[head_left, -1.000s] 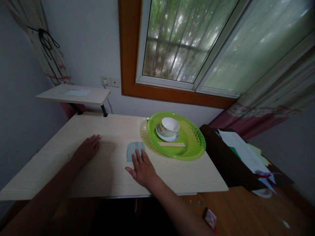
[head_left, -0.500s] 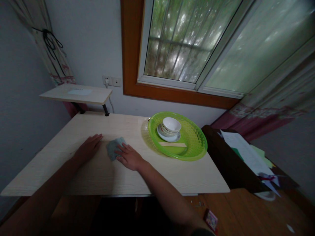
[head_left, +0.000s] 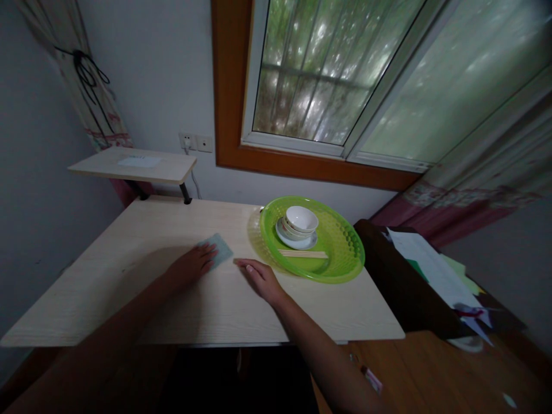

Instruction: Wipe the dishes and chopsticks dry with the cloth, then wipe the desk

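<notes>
On the light wooden table point(head_left: 224, 313), a pale blue-green cloth point(head_left: 222, 250) lies spread out flat. My left hand point(head_left: 192, 265) rests palm down over its left edge, fingers stretched out and covering part of it. Just right of the cloth, my right hand point(head_left: 261, 277) is turned onto its side, touching neither cloth nor basket. Its fingers point left, loosely straight, and it holds nothing. Behind it stands a round green plastic basket point(head_left: 345, 267) with a stack of white bowls point(head_left: 302, 219) on a white plate point(head_left: 282, 236). Light chopsticks point(head_left: 304, 254) lie in front of the stack.
A small raised shelf point(head_left: 168, 169) with a sheet of paper point(head_left: 139, 161) stands at the table's back left. Beyond the right edge, papers point(head_left: 425, 259) lie on a dark brown piece of furniture point(head_left: 388, 287). A window point(head_left: 319, 80) is behind the table.
My right hand has come off the cloth, moved right and turned on its side. My left hand has moved right onto the cloth, which now lies flatter and slightly further right.
</notes>
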`<action>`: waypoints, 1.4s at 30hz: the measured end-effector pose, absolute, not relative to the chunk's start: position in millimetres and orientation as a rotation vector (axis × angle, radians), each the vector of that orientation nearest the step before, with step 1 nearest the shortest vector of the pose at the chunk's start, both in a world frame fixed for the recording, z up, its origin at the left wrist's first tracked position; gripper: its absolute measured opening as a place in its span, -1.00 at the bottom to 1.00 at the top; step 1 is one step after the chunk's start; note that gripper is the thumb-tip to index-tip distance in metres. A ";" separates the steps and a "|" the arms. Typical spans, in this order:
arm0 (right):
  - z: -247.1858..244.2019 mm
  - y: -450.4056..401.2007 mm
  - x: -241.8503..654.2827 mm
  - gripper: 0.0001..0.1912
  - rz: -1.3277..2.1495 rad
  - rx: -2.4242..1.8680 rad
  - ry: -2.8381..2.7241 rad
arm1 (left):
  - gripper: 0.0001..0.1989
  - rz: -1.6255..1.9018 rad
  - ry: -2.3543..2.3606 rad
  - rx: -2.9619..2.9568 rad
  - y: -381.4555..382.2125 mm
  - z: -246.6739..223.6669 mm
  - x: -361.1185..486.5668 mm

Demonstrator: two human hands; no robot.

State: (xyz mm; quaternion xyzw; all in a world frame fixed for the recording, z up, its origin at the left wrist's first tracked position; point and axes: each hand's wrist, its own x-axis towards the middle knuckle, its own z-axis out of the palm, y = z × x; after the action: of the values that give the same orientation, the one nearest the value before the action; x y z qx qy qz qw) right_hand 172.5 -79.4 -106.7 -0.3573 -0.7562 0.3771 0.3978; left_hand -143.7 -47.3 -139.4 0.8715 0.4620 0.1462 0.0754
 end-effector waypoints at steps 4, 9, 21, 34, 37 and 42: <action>-108.8 -79.5 176.9 -0.52 1.013 -0.890 -1.879 | -0.41 0.280 1.606 2.504 -25.9 -127.0 -154.5; -112.1 -78.9 177.3 -0.53 1.058 -0.870 -1.833 | -0.34 0.218 1.764 2.413 -21.3 -121.4 -184.2; -108.5 -82.6 176.1 -0.52 1.107 -0.874 -1.799 | -0.42 0.269 1.786 2.427 -85.3 -121.8 -198.2; -109.6 -82.5 176.1 -0.48 1.111 -0.907 -1.807 | -0.68 0.241 1.354 2.821 -18.2 -74.9 -177.5; -109.7 -82.3 175.8 -0.48 1.111 -0.907 -1.807 | -0.77 0.154 1.206 2.804 1.3 -77.2 -170.9; -112.0 -82.1 176.9 -0.50 1.105 -0.907 -1.822 | -0.91 0.049 1.225 2.709 13.5 -76.3 -168.6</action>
State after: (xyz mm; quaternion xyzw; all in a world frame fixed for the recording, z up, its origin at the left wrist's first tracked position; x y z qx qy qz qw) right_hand 176.9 -82.1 -112.0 -0.3588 -0.7207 0.4371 0.4010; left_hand -168.6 13.5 -76.3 0.9078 0.4105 0.0165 0.0839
